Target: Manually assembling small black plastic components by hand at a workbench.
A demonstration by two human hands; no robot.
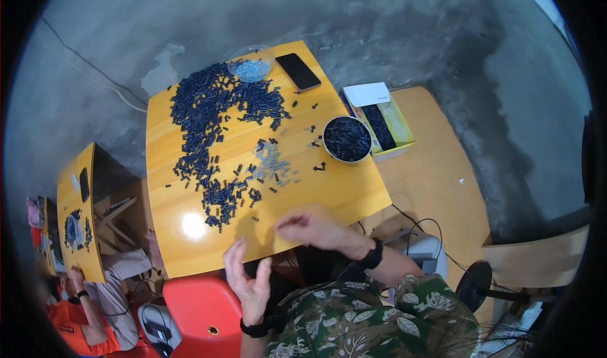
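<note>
Small black cylindrical pieces [205, 102] cover much of the yellow wooden table [341, 200] in a loose heap. Nearer me lies a patch of small clear pieces [270, 162]. My left hand [250, 282] is raised at the table's front edge, thumb and fingers apart, with nothing visible between them. To its right, my right hand [311, 226] hovers over the near edge, fingers bent and together; whether a small piece is in them is hidden. A round tub [348, 160] full of black pieces stands at the right edge.
At the back are a clear bowl [254, 71] of small pale pieces and a phone [298, 72]. A yellow box [399, 130] with black contents stands beyond the tub. A red chair [199, 307] is at my left; further left, another person [88, 320] sits by a smaller table [95, 244].
</note>
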